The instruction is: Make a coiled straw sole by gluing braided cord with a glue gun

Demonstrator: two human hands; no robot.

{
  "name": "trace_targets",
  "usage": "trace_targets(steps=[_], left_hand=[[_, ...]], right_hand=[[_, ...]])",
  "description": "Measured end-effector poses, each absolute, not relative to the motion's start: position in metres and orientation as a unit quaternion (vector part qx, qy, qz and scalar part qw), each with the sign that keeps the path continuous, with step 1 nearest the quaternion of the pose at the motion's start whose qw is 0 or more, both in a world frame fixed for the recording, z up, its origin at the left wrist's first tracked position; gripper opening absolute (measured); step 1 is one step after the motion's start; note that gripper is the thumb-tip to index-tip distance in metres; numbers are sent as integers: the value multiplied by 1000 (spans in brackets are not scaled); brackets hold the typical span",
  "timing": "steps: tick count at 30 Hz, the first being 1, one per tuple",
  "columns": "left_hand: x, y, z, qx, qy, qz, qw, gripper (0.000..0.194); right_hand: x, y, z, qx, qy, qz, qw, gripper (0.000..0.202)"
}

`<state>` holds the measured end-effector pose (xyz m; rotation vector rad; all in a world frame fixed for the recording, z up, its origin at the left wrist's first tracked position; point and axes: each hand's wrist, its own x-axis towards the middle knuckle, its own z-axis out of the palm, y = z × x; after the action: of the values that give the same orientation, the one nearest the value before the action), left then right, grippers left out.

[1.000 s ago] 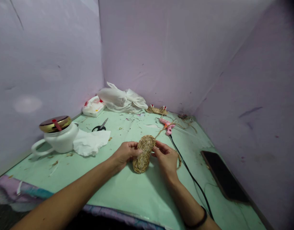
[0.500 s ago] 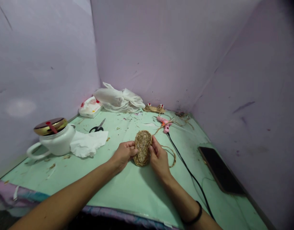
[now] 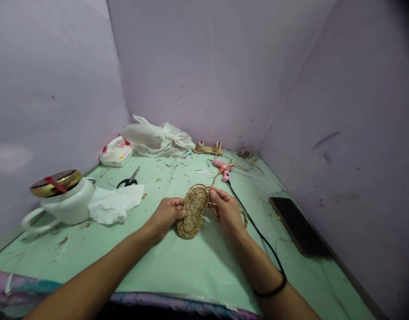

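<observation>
A sole-shaped piece of coiled straw braid [image 3: 193, 211] is tilted above the green table, narrowed at its middle. My left hand [image 3: 169, 214] grips its left edge between thumb and fingers. At its upper right, my right hand [image 3: 226, 209] pinches the loose braided straw cord [image 3: 245, 218] where it leaves the edge. A short stretch of that cord arcs along the top rim, slightly apart from the coil. The rest of the cord loops behind my right hand, which partly hides it.
Beyond my hands lies a pink glue gun [image 3: 223, 169] with a black cable [image 3: 257, 226] running toward me. A phone [image 3: 299, 226] lies right. Left are scissors [image 3: 128, 180], tissue [image 3: 116, 204] and a lidded white pot [image 3: 71, 202]. A plastic bag [image 3: 157, 140] and straw slipper [image 3: 208, 150] stand behind.
The straw sole has turned, its top leaning right. My right hand has shifted from the sole's side to the cord at the upper edge. The view has swung slightly right.
</observation>
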<state>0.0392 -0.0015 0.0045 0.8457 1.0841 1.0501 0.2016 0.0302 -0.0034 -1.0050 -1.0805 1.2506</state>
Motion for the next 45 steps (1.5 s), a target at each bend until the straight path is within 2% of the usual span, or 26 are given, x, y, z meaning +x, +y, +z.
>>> trace_targets(steps=[8, 18, 38, 45], left_hand=[[44, -4, 7, 376, 484, 468, 637, 20], [46, -4, 5, 384, 486, 460, 636, 20], [49, -6, 6, 378, 479, 476, 634, 22], [49, -6, 5, 356, 496, 489, 623, 21]], right_hand=[[202, 27, 1, -462, -484, 445, 595, 20], [202, 29, -4, -491, -500, 361, 615, 21], [204, 29, -7, -504, -584, 236, 591, 15], [202, 22, -4, -491, -606, 243, 577, 21]])
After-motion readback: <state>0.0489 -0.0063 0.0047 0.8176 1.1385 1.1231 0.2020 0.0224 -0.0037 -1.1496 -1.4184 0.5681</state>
